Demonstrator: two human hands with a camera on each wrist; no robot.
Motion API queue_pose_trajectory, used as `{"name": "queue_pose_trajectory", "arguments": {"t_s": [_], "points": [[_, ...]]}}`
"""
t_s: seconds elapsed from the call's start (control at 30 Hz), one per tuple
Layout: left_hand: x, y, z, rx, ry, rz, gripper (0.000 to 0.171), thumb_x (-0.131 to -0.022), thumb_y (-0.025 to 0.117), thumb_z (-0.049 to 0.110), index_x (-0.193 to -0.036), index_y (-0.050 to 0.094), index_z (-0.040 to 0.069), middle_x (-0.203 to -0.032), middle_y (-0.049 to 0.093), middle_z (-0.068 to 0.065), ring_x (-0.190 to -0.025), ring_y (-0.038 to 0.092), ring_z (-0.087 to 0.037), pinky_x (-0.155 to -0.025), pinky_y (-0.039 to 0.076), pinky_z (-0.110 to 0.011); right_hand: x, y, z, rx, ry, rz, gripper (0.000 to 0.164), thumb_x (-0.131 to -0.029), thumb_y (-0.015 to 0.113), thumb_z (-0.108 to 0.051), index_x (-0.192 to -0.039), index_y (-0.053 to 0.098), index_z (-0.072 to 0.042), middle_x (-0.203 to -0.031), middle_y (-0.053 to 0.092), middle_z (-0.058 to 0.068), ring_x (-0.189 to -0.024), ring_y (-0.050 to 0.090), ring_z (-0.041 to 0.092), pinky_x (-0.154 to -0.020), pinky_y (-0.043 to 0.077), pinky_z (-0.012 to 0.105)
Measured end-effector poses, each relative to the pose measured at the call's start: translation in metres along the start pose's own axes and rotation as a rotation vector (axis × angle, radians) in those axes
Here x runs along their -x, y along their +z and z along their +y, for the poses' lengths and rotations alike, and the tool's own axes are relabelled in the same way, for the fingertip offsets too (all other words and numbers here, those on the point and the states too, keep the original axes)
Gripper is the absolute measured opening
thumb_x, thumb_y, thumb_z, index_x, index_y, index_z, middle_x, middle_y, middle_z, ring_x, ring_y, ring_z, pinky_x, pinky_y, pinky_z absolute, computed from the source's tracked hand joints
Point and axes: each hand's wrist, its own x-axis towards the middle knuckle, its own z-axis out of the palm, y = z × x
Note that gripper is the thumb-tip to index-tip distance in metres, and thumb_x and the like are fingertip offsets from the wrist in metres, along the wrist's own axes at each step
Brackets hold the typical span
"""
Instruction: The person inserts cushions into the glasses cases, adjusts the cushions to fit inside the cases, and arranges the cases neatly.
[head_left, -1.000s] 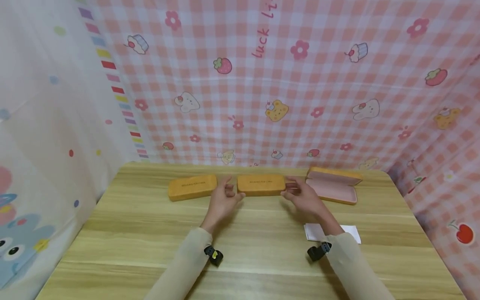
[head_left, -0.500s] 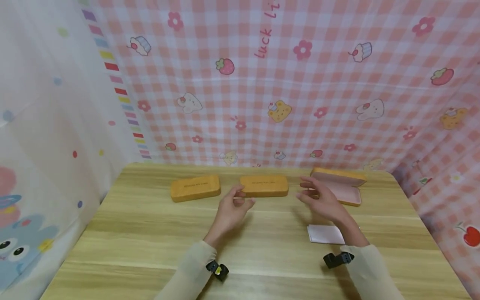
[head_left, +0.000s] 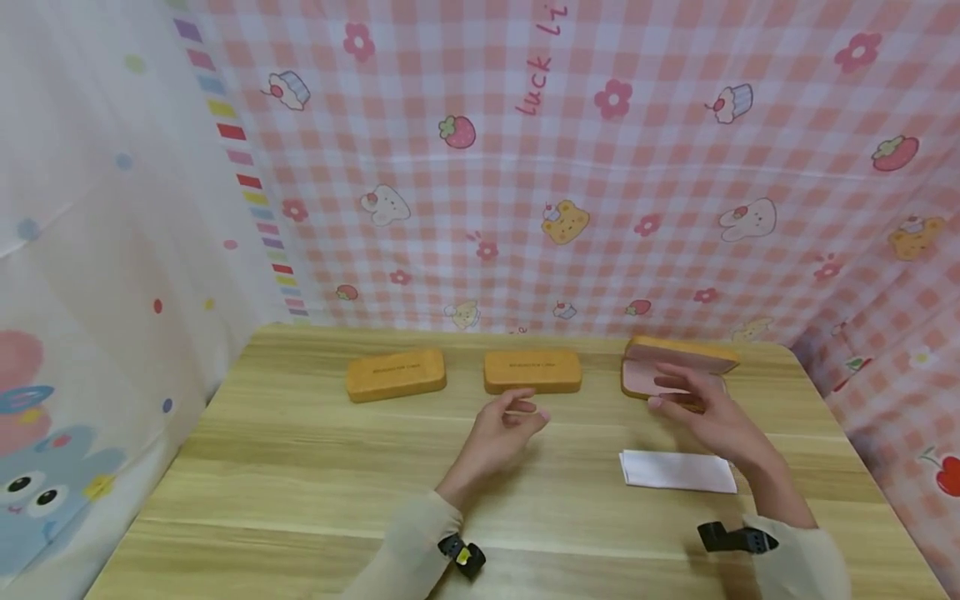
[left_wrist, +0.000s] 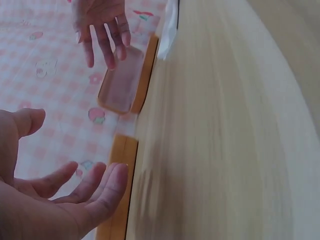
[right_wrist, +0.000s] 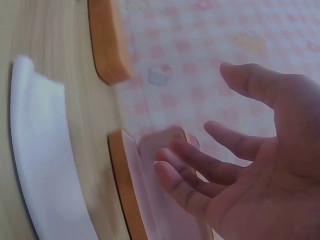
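Note:
Three tan glasses cases stand in a row along the back of the table. The left case [head_left: 396, 375] and the middle case [head_left: 532, 370] are closed, with dark lettering on their lids. At the right, the third case [head_left: 637, 377] stands with its lid raised, showing a pale pink lining. My right hand [head_left: 708, 412], fingers loosely bent and holding nothing, hovers in front of that case and overlaps it. Just in front of the middle case is my left hand [head_left: 501, 433], relaxed and holding nothing. A folded white cloth [head_left: 678, 472] lies in front of the raised-lid case.
The wood-grain table [head_left: 315, 500] ends at the back against a pink checked curtain [head_left: 480, 183]. A white patterned curtain [head_left: 97, 275] hangs on the left side. Each wrist wears a small black camera on a strap.
Both hands have drawn away from the ends of the middle case. The right hand has moved right to the raised-lid case; the left has come toward me and right. The cases stay in place.

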Motion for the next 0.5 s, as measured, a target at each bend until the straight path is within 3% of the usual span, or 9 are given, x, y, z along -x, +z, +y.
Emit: {"name": "queue_pose_trajectory", "arguments": {"t_s": [0.13, 0.27, 0.5], "points": [[-0.001, 0.013, 0.003, 0.054, 0.004, -0.034, 0.047, -0.099, 0.069, 0.028, -0.138, 0.060, 0.004, -0.121, 0.070, -0.014, -0.108, 0.068, -0.026, -0.084, 0.061, -0.038, 0.012, -0.009, 0.009, 0.023, 0.062, -0.015, 0.069, -0.104, 0.060, -0.040, -0.158, 0.033, -0.006, -0.152, 0.048, 0.027, -0.135, 0.051, 0.049, -0.097, 0.054, 0.043], [-0.004, 0.029, 0.005, 0.100, 0.011, -0.067, 0.044, -0.098, 0.070, 0.026, -0.135, 0.063, 0.003, -0.116, 0.072, -0.012, -0.103, 0.070, -0.021, -0.082, 0.061, -0.034, 0.022, -0.016, 0.019, 0.038, 0.095, -0.015, 0.068, -0.105, 0.056, -0.044, -0.158, 0.035, -0.008, -0.150, 0.052, 0.025, -0.132, 0.053, 0.046, -0.091, 0.056, 0.037], [-0.008, 0.053, 0.005, 0.074, 0.011, -0.107, 0.046, -0.096, 0.073, 0.026, -0.134, 0.063, 0.002, -0.110, 0.076, -0.008, -0.095, 0.070, -0.011, -0.076, 0.058, -0.023, 0.035, -0.022, 0.033, 0.054, 0.181, -0.022, 0.063, -0.104, 0.058, -0.045, -0.151, 0.045, -0.004, -0.142, 0.059, 0.021, -0.113, 0.064, 0.018, -0.081, 0.057, 0.029]]}}
